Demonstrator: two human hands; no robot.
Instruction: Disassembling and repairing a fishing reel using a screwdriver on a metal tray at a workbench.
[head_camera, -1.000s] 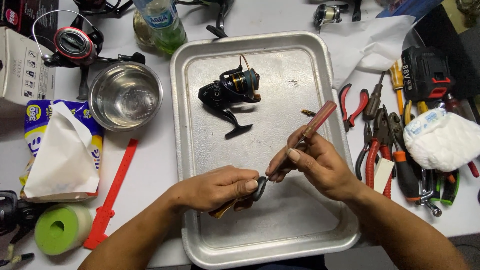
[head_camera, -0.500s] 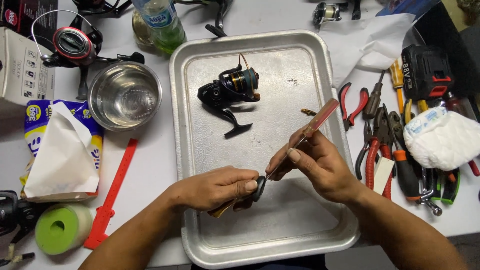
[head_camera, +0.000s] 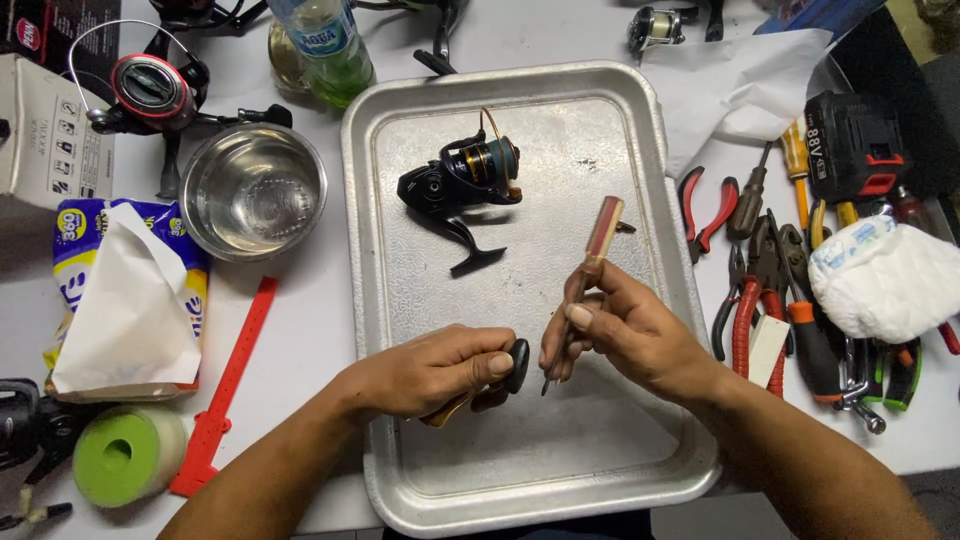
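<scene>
Both hands hover over a metal tray. My left hand grips a small reel handle, its black knob showing at my fingertips and a tan part under the palm. My right hand holds a screwdriver with a reddish-brown handle, shaft pointing down toward the knob, tip just beside it. A black spinning reel body with a gold spool lies on the tray, farther back.
A steel bowl, tissue pack, red plastic strip and green roll lie left of the tray. Pliers and screwdrivers, a white cloth and a battery pack lie right. A bottle stands behind.
My right hand has swung the screwdriver more upright, and its tip has come off the knob. My left hand has turned the handle slightly.
</scene>
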